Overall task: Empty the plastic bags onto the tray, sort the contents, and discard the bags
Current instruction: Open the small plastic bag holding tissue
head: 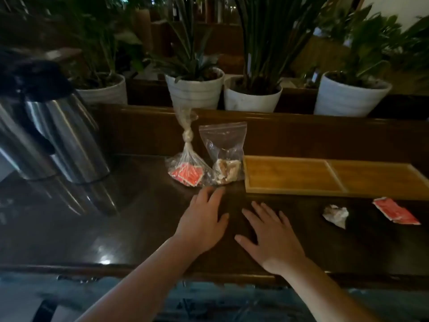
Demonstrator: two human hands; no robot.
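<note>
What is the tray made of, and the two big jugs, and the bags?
The tray looks like pale wood or bamboo, matte, with faint grain. The two jugs look like shiny metal, probably steel, since they mirror the light. The knotted bag and zip bag are thin clear plastic, see-through and crinkly.

Bare forearms, no sleeves, blue trousers.

2 bags (204, 156) stand left of the tray (334, 190) (touching it), pots (253, 95) behind.

Open tabletop (144, 217) before bags (204, 168); flasks (58, 140) crowd left.
</note>
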